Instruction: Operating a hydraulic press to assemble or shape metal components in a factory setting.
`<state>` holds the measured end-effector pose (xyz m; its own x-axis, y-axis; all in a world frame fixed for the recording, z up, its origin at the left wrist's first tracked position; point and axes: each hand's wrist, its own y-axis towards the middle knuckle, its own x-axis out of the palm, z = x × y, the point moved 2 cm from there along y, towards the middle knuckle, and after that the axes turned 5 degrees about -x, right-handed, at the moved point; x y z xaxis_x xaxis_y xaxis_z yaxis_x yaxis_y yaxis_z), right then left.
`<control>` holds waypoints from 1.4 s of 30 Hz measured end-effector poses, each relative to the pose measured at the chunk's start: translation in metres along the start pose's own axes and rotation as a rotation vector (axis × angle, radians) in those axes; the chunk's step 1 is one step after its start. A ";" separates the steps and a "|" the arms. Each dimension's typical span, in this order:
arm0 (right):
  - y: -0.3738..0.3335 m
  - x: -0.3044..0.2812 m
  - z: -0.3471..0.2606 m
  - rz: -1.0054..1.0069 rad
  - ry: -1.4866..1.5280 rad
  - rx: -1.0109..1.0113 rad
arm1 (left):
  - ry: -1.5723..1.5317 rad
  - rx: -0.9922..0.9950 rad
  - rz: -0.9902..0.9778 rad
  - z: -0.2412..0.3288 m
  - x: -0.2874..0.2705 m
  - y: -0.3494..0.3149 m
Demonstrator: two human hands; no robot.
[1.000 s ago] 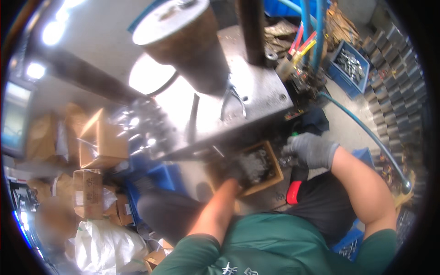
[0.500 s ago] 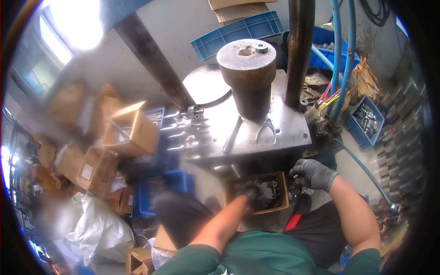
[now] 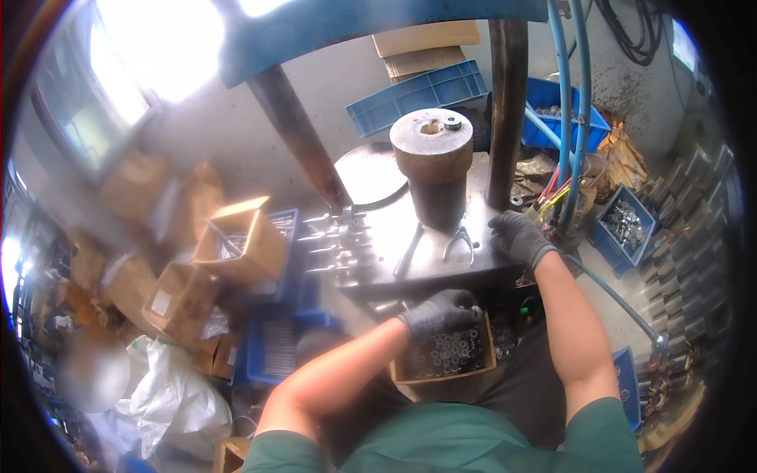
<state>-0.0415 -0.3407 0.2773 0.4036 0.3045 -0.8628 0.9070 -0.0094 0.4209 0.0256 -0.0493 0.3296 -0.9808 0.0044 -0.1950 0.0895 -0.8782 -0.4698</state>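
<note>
Over the far side of an open cardboard box [image 3: 453,374], I see the gloved left hand [image 3: 441,315], its bent fingers just above a packed mass of small metal rings [image 3: 451,351]; whether they grip one I can't tell. The gloved right hand [image 3: 520,238] is at the right edge of the metal worktop [image 3: 426,272], near some pliers [image 3: 459,244], fingers curled, their grip unclear from where I stand. Off to the right, a blue crate [image 3: 607,248] holds loose metal parts [image 3: 628,224]; over on the left, a blue bin [image 3: 251,347] carries thin rods [image 3: 277,347], side by side.
</note>
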 end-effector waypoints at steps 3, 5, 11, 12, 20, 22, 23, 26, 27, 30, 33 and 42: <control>0.052 -0.029 -0.069 -0.160 -0.128 0.298 | -0.148 0.026 0.183 -0.009 -0.032 -0.020; 0.049 -0.029 -0.068 -0.134 -0.163 0.318 | -0.117 0.027 0.243 -0.014 -0.037 -0.020; 0.033 -0.028 -0.059 0.227 0.287 0.458 | 0.113 0.198 0.394 0.002 -0.034 -0.027; 0.032 -0.030 -0.070 0.351 0.655 0.599 | 0.106 0.202 0.389 0.003 -0.036 -0.027; 0.005 0.015 -0.188 0.097 1.830 1.057 | 0.342 0.404 0.487 0.014 -0.031 -0.023; 0.008 0.021 -0.192 0.017 1.920 0.971 | 0.355 0.423 0.509 0.020 -0.028 -0.022; 0.007 0.018 -0.193 0.023 1.920 0.981 | 0.373 0.441 0.540 0.024 -0.027 -0.023; 0.008 0.008 -0.195 0.089 1.832 1.063 | 0.390 0.430 0.535 0.029 -0.032 -0.024; 0.007 0.009 -0.191 0.095 1.864 1.069 | 0.391 0.429 0.531 0.029 -0.034 -0.023; 0.006 0.003 -0.194 0.081 1.858 1.047 | 0.297 0.402 0.460 0.025 -0.036 -0.021; 0.007 0.002 -0.192 0.095 1.956 1.150 | 0.305 0.408 0.497 0.026 -0.038 -0.024; -0.001 -0.021 -0.093 0.120 0.597 0.517 | -0.171 0.420 0.744 0.015 -0.067 -0.036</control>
<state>-0.0619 -0.2583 0.3214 0.5022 0.7307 -0.4624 0.8613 -0.4702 0.1925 0.0858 -0.0251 0.3723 -0.7087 -0.6829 -0.1774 0.6791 -0.7284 0.0912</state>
